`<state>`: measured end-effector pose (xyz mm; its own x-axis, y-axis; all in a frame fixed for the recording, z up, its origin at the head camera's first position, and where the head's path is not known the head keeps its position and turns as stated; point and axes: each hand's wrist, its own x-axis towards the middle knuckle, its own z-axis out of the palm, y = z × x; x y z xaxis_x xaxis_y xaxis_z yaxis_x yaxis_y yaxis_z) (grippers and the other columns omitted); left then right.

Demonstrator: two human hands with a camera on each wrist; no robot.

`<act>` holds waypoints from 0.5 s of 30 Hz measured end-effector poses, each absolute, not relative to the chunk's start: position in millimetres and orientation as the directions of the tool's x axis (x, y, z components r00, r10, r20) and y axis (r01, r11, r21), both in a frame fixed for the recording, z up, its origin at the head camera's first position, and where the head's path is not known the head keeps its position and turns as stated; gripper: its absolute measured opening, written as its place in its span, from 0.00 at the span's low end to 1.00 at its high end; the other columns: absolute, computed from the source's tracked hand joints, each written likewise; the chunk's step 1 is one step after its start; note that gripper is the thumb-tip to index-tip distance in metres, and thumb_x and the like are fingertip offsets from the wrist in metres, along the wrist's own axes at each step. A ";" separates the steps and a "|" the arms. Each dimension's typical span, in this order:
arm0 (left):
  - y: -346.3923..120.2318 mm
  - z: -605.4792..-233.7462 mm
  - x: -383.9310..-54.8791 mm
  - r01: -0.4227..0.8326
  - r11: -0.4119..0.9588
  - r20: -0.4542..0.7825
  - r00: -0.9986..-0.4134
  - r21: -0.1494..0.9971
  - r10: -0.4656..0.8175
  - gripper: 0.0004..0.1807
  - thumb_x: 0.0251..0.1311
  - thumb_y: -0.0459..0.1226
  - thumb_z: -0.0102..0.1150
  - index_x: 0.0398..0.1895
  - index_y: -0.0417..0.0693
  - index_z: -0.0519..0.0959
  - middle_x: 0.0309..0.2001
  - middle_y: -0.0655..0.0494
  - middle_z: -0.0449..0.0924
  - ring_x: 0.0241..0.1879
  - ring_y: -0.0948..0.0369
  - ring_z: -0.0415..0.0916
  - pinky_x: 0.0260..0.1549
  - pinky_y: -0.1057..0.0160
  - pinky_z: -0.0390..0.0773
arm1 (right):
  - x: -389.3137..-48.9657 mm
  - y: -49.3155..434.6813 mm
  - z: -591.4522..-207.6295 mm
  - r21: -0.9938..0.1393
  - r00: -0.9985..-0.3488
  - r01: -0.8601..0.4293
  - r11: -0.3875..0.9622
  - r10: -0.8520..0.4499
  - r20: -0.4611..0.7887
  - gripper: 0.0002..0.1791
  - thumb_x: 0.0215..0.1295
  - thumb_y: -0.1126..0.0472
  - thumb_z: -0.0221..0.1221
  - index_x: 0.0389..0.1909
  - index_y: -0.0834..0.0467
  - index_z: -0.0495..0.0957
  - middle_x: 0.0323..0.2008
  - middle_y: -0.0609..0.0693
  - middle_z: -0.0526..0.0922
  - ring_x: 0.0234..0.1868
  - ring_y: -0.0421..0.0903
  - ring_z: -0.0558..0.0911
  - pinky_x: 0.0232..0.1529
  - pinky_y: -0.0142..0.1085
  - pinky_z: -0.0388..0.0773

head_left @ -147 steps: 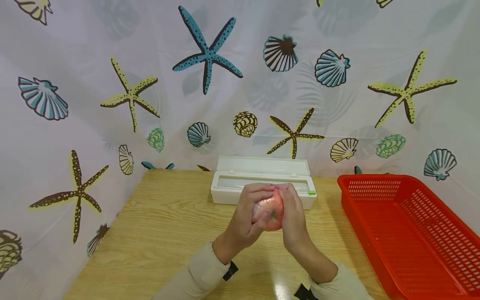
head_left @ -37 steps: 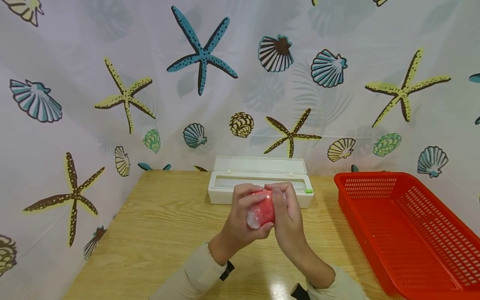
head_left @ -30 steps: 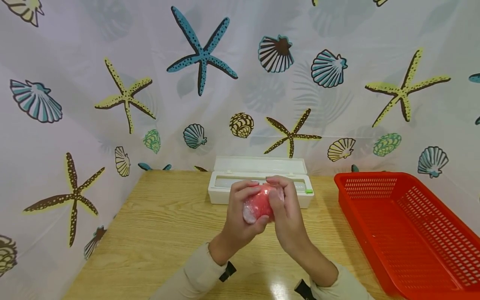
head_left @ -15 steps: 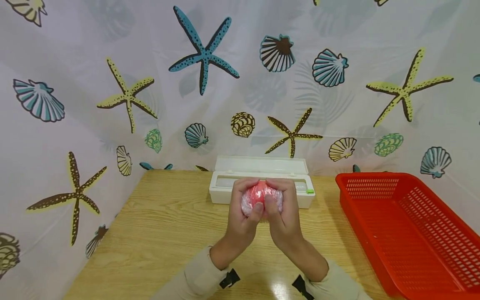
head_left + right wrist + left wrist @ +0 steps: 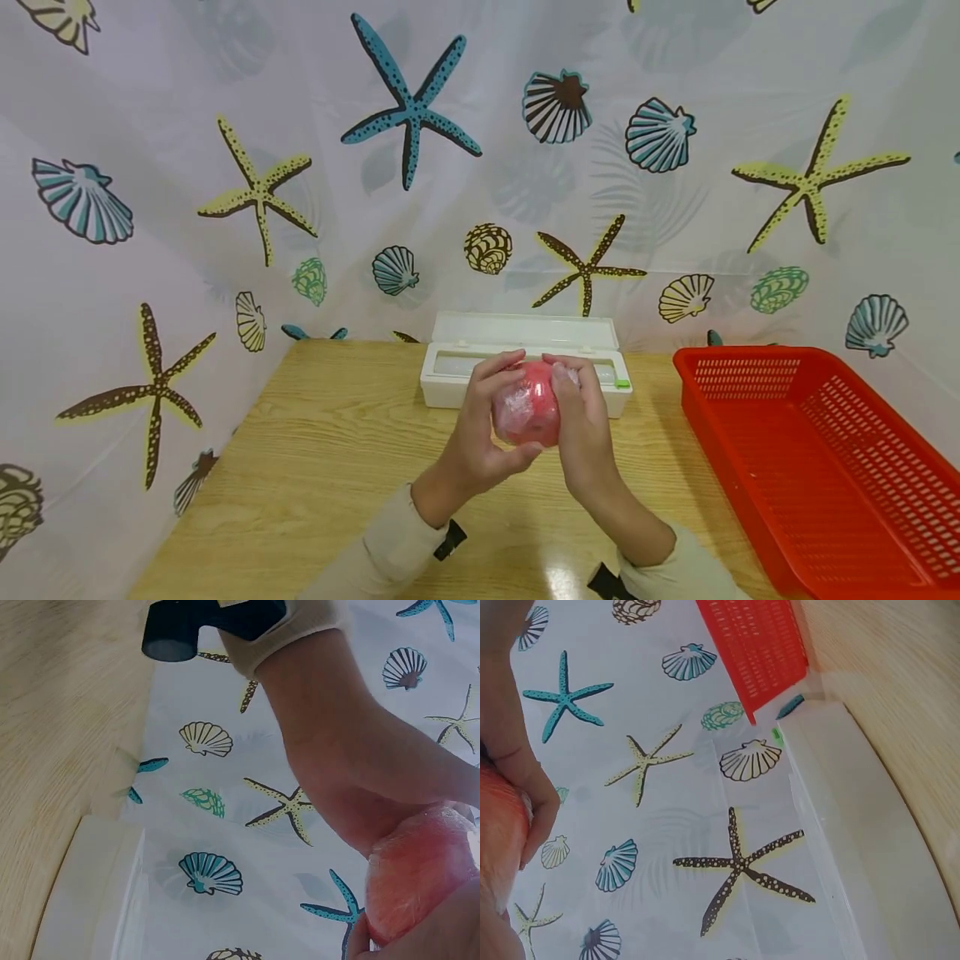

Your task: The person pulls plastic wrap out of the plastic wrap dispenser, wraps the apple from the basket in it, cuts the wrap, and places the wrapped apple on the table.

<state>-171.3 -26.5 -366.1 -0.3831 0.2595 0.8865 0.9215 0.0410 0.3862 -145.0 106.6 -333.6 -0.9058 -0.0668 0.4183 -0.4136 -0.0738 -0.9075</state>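
Observation:
A red apple (image 5: 528, 408) wrapped in clear plastic film is held up over the wooden table, between both hands. My left hand (image 5: 474, 437) grips it from the left, fingers over the top and thumb underneath. On the other side my right hand (image 5: 587, 442) holds it, the thumb pressing the film near the upper right. The left wrist view catches only part of the wrapped apple (image 5: 499, 832), at the left edge. Glossy creases of film show on the apple (image 5: 420, 870) in the right wrist view. Behind the hands stands a white cling film dispenser (image 5: 446, 396), its lid raised.
A red plastic basket (image 5: 738, 483) with perforated walls stands on the right of the wooden table (image 5: 322, 483). A green slider (image 5: 622, 384) sits at the dispenser's right end. A curtain (image 5: 420, 250) printed with starfish and shells hangs behind and along the sides.
The apple has been turned in the hands. Both thumbs lay on its near face half a second ago; now the left thumb is underneath and the right thumb higher up. Dispenser and basket stay put.

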 end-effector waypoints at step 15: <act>-22.9 -371.0 -179.8 0.970 0.222 0.950 -0.161 0.103 0.266 0.23 0.64 0.45 0.47 0.49 0.34 0.63 0.53 0.38 0.63 0.53 0.45 0.64 0.46 0.58 0.77 | -141.8 104.7 -332.3 -0.943 -0.942 -0.317 -0.104 -0.085 0.326 0.14 0.75 0.55 0.37 0.47 0.62 0.63 0.44 0.56 0.71 0.42 0.50 0.75 0.35 0.34 0.79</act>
<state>-179.8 -22.9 -371.0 -0.1615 0.2655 0.9505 0.9697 0.2217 0.1028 -141.8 104.7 -332.3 -0.9416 -0.0852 0.3259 -0.3170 -0.1035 -0.9428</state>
